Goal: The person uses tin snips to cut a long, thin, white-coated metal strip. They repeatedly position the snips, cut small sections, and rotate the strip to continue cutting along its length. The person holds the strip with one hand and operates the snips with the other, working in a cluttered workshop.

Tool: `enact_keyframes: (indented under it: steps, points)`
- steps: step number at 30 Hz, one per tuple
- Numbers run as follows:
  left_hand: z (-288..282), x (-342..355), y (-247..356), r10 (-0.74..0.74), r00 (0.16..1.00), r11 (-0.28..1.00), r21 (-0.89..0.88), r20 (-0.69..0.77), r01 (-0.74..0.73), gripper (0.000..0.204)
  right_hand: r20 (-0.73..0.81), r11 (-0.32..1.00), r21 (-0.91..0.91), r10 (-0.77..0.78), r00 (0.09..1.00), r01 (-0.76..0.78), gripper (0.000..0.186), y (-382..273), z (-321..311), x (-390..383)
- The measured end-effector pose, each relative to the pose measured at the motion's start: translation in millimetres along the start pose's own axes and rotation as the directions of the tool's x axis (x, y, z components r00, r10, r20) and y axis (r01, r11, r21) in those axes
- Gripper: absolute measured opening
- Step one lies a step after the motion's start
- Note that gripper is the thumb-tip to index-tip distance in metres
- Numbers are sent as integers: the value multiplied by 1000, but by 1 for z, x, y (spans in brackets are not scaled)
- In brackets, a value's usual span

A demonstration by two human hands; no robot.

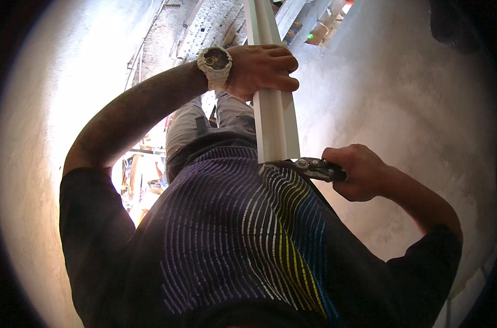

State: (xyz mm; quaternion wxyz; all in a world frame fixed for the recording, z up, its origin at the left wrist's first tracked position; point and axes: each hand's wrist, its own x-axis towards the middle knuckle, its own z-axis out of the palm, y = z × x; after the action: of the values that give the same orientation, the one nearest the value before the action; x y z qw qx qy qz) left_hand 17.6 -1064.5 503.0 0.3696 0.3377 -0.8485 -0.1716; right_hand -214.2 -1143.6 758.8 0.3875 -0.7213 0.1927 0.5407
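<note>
A long white channel-shaped metal profile (275, 123) hangs in front of my body, running from the top edge of the view down to my shirt. My left hand (262, 71) is wrapped across its upper part, fingers curled over the right edge. In my right hand (358, 172) I grip a pair of dark-handled metal snips (311, 167) by the handles. The jaws of the snips lie across the lower end of the profile, at its right corner. How deep the jaws bite cannot be seen.
Pale plastered walls (401, 109) rise close on my left and right. Beyond my legs lie rough boards (215, 27) and loose strips at the top. A bright cluttered area (144, 180) shows under my left arm. A dark object (451, 27) is at the upper right.
</note>
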Motion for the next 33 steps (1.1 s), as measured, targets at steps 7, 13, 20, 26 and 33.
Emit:
enact_keyframes:
  steps: [7,13,20,26,33]
  points:
    - [-10,14,-11,-8,1000,1000,5,-6,8,89,-104,991,-126,-65,992,52,15,-2,2,-3]
    - [-10,15,-32,-54,998,998,28,-32,55,89,-277,997,-80,-36,960,14,20,5,29,-5]
    - [-52,44,-44,-35,961,998,44,-274,49,90,-593,930,238,-89,800,280,38,1,97,20]
    - [-102,101,10,-8,904,1000,17,-427,17,71,-927,824,256,62,369,505,52,-7,143,26]
    - [-132,205,112,92,882,996,30,-462,-88,67,-914,830,108,300,-274,547,54,-32,195,-20]
